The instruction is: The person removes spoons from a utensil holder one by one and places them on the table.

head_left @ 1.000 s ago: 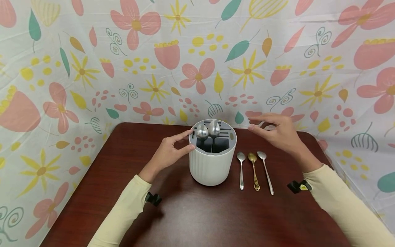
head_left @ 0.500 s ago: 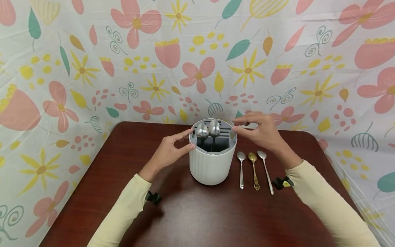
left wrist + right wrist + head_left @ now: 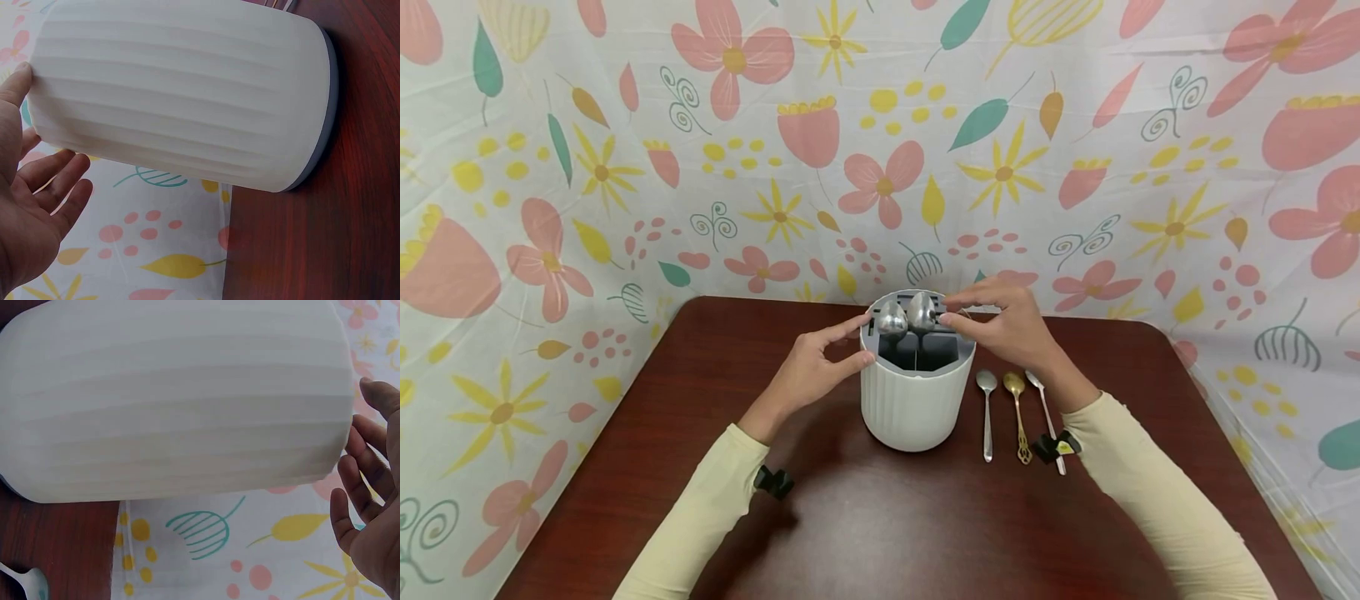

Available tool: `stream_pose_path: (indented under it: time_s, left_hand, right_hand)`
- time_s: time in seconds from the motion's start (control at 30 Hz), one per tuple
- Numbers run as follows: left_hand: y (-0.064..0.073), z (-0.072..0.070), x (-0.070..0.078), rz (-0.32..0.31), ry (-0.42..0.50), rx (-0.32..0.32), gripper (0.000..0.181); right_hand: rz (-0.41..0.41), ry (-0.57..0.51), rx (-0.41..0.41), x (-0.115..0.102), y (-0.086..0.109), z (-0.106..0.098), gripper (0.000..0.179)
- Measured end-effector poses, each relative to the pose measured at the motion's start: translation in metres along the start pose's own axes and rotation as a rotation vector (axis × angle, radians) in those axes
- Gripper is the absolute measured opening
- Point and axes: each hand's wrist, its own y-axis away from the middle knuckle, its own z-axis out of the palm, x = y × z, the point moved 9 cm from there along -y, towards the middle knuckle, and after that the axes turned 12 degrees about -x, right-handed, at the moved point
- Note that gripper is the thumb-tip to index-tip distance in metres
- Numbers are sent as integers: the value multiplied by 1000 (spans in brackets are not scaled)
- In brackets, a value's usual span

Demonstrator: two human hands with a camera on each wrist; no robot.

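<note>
A flowery cloth [image 3: 883,100] hangs behind my brown desk [image 3: 865,525]. On the desk stands a white pot [image 3: 913,417]. My left hand [image 3: 808,362] is open, touching the pot's left side. My right hand [image 3: 1011,325] is open too, thumb and pointing finger apart at the right one of two silver spoons [image 3: 892,320] standing in the pot. I can't tell if they touch it. Right of the pot lie a silver spoon [image 3: 987,382], a gold spoon [image 3: 1014,383] and another silver one.

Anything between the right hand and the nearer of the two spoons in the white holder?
Nothing visible. The right hand is over the rim of the white holder, thumb tip close beside the nearer spoon; the other spoon stands beyond that one.
</note>
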Motion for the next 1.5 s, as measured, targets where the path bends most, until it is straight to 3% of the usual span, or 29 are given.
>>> stream_pose_path:
  time_s: [0.57, 0.93, 1.5]
  left_hand:
    - [0, 0, 0, 25, 26, -4, 57]
    - [0, 1, 0, 22, 23, -2, 58]
    - [0, 1, 1, 19, 15, -2, 57]
  right_hand:
    - [39, -20, -24, 9, -2, 14, 21]
    - [125, 42, -53, 15, -5, 21, 27]
    - [198, -58, -49, 24, 4, 21, 21]
